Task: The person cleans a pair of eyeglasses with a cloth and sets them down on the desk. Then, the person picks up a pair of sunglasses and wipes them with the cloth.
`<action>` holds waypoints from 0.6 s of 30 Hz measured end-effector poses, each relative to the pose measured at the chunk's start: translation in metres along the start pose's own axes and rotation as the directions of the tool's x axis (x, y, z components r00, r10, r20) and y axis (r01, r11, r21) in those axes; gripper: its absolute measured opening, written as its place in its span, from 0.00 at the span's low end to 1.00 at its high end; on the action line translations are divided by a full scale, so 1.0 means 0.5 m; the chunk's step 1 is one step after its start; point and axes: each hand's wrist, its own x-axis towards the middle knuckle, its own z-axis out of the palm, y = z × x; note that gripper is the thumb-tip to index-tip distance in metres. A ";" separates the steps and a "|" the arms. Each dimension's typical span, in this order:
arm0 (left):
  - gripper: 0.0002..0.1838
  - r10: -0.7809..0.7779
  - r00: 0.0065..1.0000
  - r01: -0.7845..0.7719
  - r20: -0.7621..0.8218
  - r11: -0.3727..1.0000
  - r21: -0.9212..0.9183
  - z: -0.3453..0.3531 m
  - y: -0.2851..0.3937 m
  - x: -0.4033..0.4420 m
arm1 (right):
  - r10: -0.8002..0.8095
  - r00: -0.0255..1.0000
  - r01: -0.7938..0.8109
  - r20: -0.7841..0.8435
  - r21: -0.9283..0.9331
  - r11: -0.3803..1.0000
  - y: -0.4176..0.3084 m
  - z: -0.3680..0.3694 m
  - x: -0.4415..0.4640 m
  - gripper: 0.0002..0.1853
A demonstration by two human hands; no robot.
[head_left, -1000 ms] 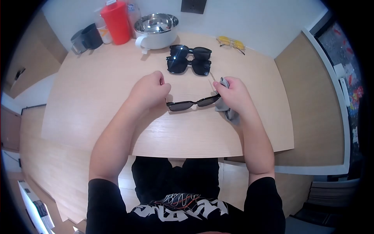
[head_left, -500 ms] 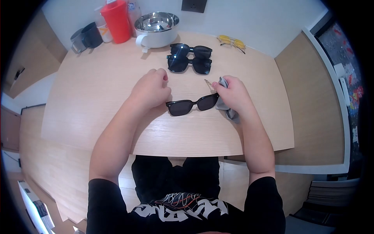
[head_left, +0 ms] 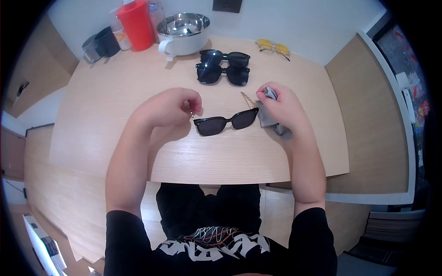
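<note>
A pair of black sunglasses (head_left: 225, 123) with dark lenses lies or is held just over the table in front of me, lenses toward me and temples pointing away. My left hand (head_left: 174, 108) has its curled fingers on the left temple, whose patterned edge shows beside them. Bunched in my right hand (head_left: 282, 105) is a grey cloth (head_left: 269, 120), which hangs down beside the right hinge. The right temple stands free of my right fingers. Beyond my hands, two more pairs of black sunglasses, a nearer pair (head_left: 223, 75) and a farther pair (head_left: 225, 58), sit close together.
Yellow-lensed glasses (head_left: 272, 47) lie near the wall at the back right. A white bowl with a steel inside (head_left: 183, 41), a red container (head_left: 136, 27) and a dark mug (head_left: 107, 42) stand at the back left. A wooden panel (head_left: 366, 110) borders the table (head_left: 110, 152) on the right.
My left hand has moved left and its fingers now hold the left temple. The right hand has shifted slightly up off the right hinge, still with the cloth. The sunglasses have barely moved.
</note>
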 end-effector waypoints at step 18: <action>0.02 0.139 0.990 -0.137 -0.014 0.947 -0.290 -0.004 -0.018 0.009 | -0.105 0.915 0.016 0.390 0.225 0.974 0.034 -0.025 0.010 0.12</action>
